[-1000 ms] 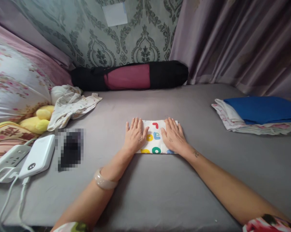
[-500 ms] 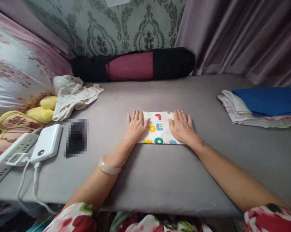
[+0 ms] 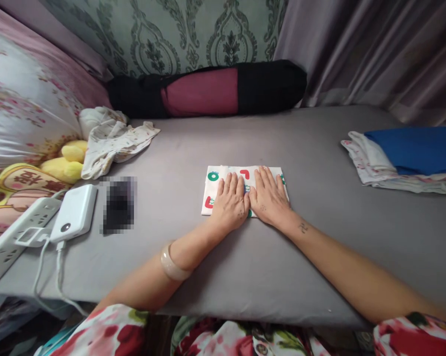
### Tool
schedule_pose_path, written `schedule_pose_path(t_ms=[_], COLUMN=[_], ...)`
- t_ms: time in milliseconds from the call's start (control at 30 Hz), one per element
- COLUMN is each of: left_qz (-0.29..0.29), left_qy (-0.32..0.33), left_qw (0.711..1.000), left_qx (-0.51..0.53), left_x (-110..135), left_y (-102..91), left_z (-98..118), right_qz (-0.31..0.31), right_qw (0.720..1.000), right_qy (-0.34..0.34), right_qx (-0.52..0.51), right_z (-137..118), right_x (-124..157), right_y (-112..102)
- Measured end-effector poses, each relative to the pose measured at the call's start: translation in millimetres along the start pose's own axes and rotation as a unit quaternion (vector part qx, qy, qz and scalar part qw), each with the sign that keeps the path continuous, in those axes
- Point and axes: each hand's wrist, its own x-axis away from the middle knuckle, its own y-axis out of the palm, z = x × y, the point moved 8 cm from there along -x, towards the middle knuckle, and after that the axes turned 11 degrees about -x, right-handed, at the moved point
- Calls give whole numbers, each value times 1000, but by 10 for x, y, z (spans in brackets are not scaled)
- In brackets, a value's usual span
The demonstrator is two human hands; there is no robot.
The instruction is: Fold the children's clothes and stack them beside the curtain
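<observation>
A folded white cloth (image 3: 247, 174) printed with coloured letters lies flat on the grey-covered bed (image 3: 215, 269), in the middle of the head view. My left hand (image 3: 231, 201) presses flat on its centre, fingers stretched forward. Beside it, thumbs nearly touching, my right hand (image 3: 269, 197) rests flat on the cloth's right half with fingers extended. Neither hand grips anything. Parts of the cloth under both palms are hidden.
To the left are a white power bank (image 3: 74, 212) with cables, a power strip (image 3: 17, 237), a pixelated dark object (image 3: 118, 205), a crumpled cloth (image 3: 115, 143) and plush toys. A black-and-maroon bag (image 3: 204, 91) lies along the wall. Folded fabrics (image 3: 412, 151) are stacked at right.
My hands have moved from the cloth's two sides onto its top, the left one shifting right. The cloth shows a different part of its print. The view has tilted slightly.
</observation>
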Motion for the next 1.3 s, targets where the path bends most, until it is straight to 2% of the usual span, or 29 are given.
schedule_pose_path(t_ms=[133, 233, 333, 400, 533, 633, 800, 967, 1100, 1300], left_qz=[-2, 25, 78, 108, 146, 164, 184, 186, 192, 203], left_qy=[-4, -33, -98, -137, -197, -224, -242, -292, -299, -312], left_qw=[1000, 998, 989, 980, 961, 948, 934, 912, 901, 881], left_qx=[12, 42, 72, 92, 131, 154, 190, 218, 249, 291], left_x=[-18, -56, -93, -109, -121, -126, -119, -70, -55, -46], left_y=[-42, -140, -217, -216, -165, -159, -188, -177, -174, -170], left_z=[-22, -135, -404, -610, -964, -1115, -1239, -1386, -1413, -1431], right_qz=[-10, 3, 14, -4, -45, -58, -67, -80, -99, -99], right_qw=[1000, 1000, 996, 992, 993, 993, 993, 992, 989, 990], right_qy=[2, -21, -84, -119, -105, -92, -91, -100, -107, -97], right_qx=[-11, -17, -24, -30, -35, -35, -20, -8, -12, -18], right_z=[-9, -107, -295, -397, -395, -354, -363, -530, -645, -596], right_x=[-19, -30, -22, -6, 7, 8, -4, -46, -73, -62], right_y=[-22, -100, -147, -103, 36, 88, 59, 3, 83, 186])
